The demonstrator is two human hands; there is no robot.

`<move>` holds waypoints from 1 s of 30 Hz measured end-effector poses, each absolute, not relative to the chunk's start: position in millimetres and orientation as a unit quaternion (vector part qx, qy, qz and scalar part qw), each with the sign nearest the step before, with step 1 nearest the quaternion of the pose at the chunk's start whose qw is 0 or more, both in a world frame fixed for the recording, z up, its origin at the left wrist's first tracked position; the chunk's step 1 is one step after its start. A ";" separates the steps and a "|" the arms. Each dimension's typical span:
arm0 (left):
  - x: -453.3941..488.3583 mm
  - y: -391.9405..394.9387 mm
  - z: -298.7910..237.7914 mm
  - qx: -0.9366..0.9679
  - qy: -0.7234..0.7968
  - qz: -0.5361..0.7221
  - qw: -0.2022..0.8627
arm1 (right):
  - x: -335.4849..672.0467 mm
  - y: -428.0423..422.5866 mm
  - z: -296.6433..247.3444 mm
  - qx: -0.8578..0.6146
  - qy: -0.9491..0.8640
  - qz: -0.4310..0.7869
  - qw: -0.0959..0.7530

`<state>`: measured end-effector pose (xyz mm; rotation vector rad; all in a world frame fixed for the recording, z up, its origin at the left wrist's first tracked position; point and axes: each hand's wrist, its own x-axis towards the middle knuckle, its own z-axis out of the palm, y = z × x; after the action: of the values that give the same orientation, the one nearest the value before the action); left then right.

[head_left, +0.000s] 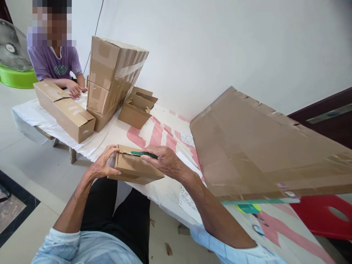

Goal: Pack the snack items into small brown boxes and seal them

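Note:
A small brown cardboard box (137,170) rests at the near edge of the cloth-covered table, right in front of my lap. My left hand (106,163) grips its left end, fingers at the far corner and thumb on the near side. In my right hand (162,159) is a slim tool with a green ribbed handle (148,154) and a thin metal part. That metal part points left along the box's top, near my left fingertips. Whether it cuts into the cardboard I cannot tell.
Stacked taped boxes (103,77) stand at the back left, beside a long box (66,112) and an open box (134,113). A large cardboard sheet (255,150) leans at right, near a red stool (321,216). Across the table sits a person in purple (59,64).

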<state>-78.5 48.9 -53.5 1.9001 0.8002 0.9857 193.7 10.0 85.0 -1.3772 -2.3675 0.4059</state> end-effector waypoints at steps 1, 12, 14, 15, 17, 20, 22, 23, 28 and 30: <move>-78.3 48.9 -53.5 0.755 0.315 0.393 0.420 | 195.0 12.2 85.8 -0.486 -0.845 0.139 0.174; -79.4 50.0 -53.7 0.761 0.308 0.388 0.420 | 182.9 34.4 96.8 -0.462 -0.883 0.035 0.069; -80.1 51.4 -53.0 0.765 0.305 0.384 0.418 | 181.5 37.1 102.8 -0.462 -0.886 0.021 0.013; -80.3 52.2 -52.9 0.766 0.305 0.383 0.417 | 182.0 37.9 105.7 -0.461 -0.887 0.014 -0.015; -80.0 53.7 -53.1 0.768 0.307 0.382 0.413 | 185.3 37.7 110.3 -0.461 -0.886 0.005 -0.055; -77.6 55.1 -54.6 0.771 0.306 0.377 0.411 | 194.9 32.3 114.7 -0.466 -0.882 0.010 -0.065; -74.7 55.5 -55.4 0.772 0.301 0.376 0.415 | 202.1 26.5 116.7 -0.466 -0.883 0.018 -0.050; -73.0 55.6 -55.6 0.771 0.299 0.377 0.417 | 205.6 23.8 117.5 -0.464 -0.885 0.020 -0.042; -68.0 57.5 -53.9 0.772 0.285 0.373 0.428 | 227.1 18.8 111.5 -0.466 -0.884 0.004 -0.044; -70.1 58.7 -53.2 0.769 0.290 0.371 0.433 | 243.4 18.2 104.4 -0.481 -0.875 -0.003 -0.049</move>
<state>-70.1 58.7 -53.2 1.9157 0.7214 0.9244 243.4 18.2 104.4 -1.5602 -2.8392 -0.0092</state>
